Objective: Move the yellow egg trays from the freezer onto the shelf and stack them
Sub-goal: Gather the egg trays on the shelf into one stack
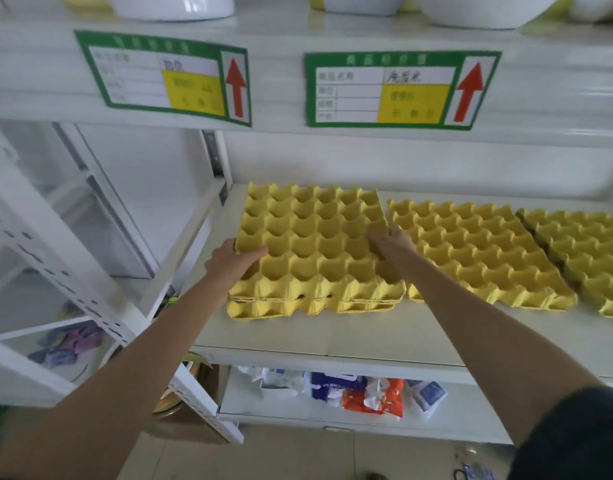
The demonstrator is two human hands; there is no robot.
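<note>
A yellow egg tray [312,233] lies on top of a short stack of yellow trays [308,306] at the left end of the white shelf [298,334]. My left hand [230,263] grips the top tray's left edge, thumb over the rim. My right hand [391,242] holds its right edge, fingers curled into the cups. A second yellow tray pile [478,251] sits just to the right, and a third pile [585,254] lies at the frame's right edge.
The shelf above carries two green-bordered labels [398,90] with red arrows and white tubs [173,6]. A lower shelf holds packaged goods [367,393]. A white perforated rack [56,258] stands to the left. Bare shelf surface runs in front of the trays.
</note>
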